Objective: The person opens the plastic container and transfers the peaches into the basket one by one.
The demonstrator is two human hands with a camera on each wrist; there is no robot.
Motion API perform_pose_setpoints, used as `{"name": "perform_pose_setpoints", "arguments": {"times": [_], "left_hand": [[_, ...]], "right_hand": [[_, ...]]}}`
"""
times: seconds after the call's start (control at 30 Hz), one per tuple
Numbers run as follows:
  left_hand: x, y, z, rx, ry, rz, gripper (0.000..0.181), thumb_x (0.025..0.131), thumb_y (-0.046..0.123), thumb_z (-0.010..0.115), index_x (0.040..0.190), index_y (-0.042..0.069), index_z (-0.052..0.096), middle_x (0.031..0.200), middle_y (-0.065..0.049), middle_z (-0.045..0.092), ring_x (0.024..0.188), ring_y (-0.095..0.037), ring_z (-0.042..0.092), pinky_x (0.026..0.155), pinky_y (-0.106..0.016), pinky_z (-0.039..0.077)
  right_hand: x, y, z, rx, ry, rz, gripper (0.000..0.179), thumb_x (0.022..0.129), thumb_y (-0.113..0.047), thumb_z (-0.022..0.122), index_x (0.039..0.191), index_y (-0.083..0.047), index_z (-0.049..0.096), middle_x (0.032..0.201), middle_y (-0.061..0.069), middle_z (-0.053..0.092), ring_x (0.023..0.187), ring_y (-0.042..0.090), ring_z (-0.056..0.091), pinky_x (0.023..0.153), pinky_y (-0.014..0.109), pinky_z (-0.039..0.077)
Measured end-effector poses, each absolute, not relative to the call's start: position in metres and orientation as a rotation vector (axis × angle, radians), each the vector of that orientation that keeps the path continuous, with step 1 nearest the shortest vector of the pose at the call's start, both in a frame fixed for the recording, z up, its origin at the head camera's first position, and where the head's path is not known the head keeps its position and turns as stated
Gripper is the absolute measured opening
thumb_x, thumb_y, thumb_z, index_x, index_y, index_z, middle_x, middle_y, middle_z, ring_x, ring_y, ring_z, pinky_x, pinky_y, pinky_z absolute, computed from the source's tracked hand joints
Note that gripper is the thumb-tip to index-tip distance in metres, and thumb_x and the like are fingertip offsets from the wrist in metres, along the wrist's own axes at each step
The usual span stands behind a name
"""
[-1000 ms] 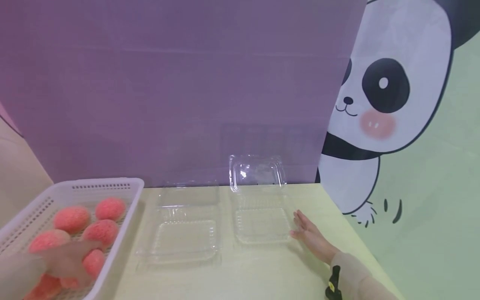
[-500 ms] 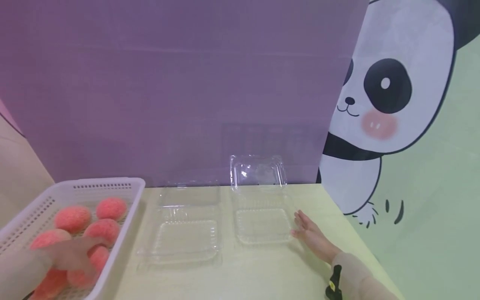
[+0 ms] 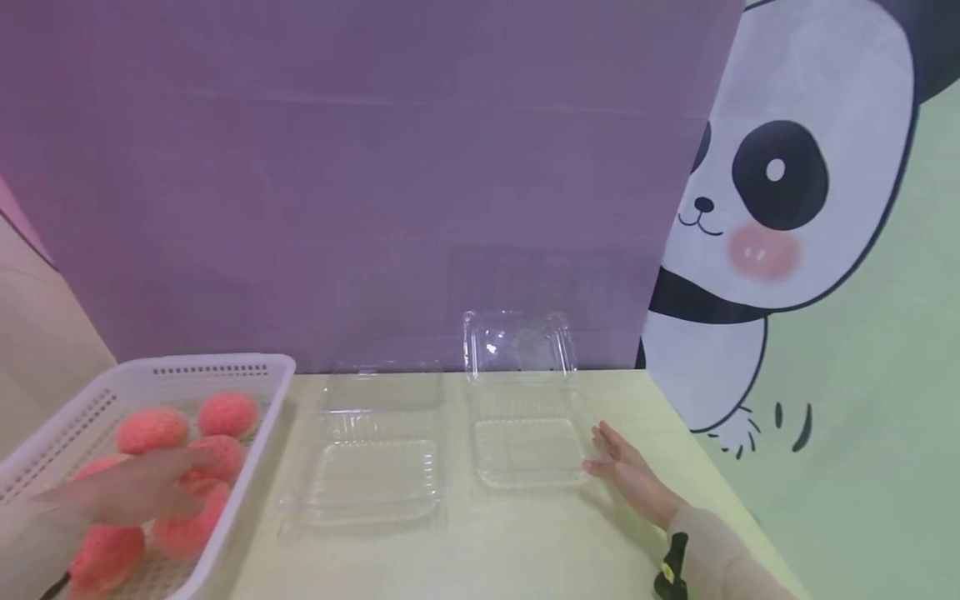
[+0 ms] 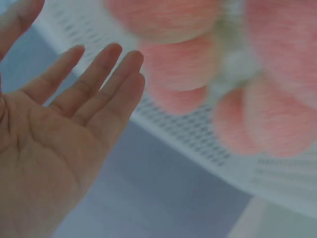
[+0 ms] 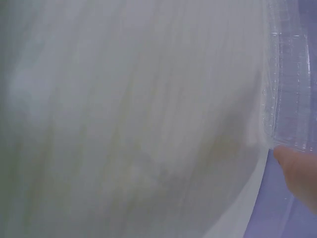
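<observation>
Pink peaches (image 3: 153, 430) lie in a white slotted basket (image 3: 268, 427) at the left of the head view. Over them is my left hand (image 3: 123, 490), palm down. In the left wrist view, its fingers are extended and spread, with peaches (image 4: 183, 64) beyond the fingertips and nothing in the palm. At the right, my right hand (image 3: 633, 477) rests beside a clear, hinged plastic container (image 3: 528, 450), fingers straight and thumb right at its edge. That container's lid (image 3: 517, 346) stands up. In the right wrist view only the thumb (image 5: 299, 173) shows, by the container's corner.
Between the basket and the right container, a second clear clamshell container (image 3: 375, 475) sits with its lid raised on the pale wooden tabletop (image 3: 420, 558). Behind the table hangs a purple cloth (image 3: 360, 183). A panda picture (image 3: 787, 250) covers the wall at right.
My left hand has lifted slightly and shifted toward the back of the basket. Peaches beneath it have moved a little and show more. The right hand stays beside its container.
</observation>
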State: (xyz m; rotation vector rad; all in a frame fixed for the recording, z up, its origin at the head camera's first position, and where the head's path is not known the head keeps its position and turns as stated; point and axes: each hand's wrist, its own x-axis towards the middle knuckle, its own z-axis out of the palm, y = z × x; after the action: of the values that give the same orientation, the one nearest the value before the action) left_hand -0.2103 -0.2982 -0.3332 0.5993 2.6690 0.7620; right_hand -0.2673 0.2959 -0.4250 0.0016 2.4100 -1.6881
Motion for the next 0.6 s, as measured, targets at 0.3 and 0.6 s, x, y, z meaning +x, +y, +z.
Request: {"name": "perform_pose_setpoints", "arguments": {"times": [0.3,0.6], "left_hand": [[-0.195,-0.239,-0.3,0.687,3.073,0.587,0.05,0.082,0.035,0.065,0.122,0.008,0.054,0.112,-0.004,0.062,0.097,-0.023,0.06,0.07,-0.032,0.052],[-0.186,-0.149,-0.3,0.781,3.351,0.996,0.025,0.078,0.014,0.07,0.103,0.014,0.065,0.095,0.005,0.068,0.085,-0.015,0.064,0.067,-0.03,0.053]], "right_hand": [[-0.262,0.293,-0.422,0.025,2.542,-1.542,0.082,0.087,-0.019,0.06,0.145,0.001,0.005,0.15,0.023,0.009,0.137,0.04,0.011,0.11,0.054,0.012],[-0.252,0.277,-0.412,-0.176,2.927,-1.172,0.073,0.087,-0.018,0.059,0.14,0.01,0.017,0.147,0.03,0.012,0.132,0.049,0.017,0.108,0.058,0.018]]}}
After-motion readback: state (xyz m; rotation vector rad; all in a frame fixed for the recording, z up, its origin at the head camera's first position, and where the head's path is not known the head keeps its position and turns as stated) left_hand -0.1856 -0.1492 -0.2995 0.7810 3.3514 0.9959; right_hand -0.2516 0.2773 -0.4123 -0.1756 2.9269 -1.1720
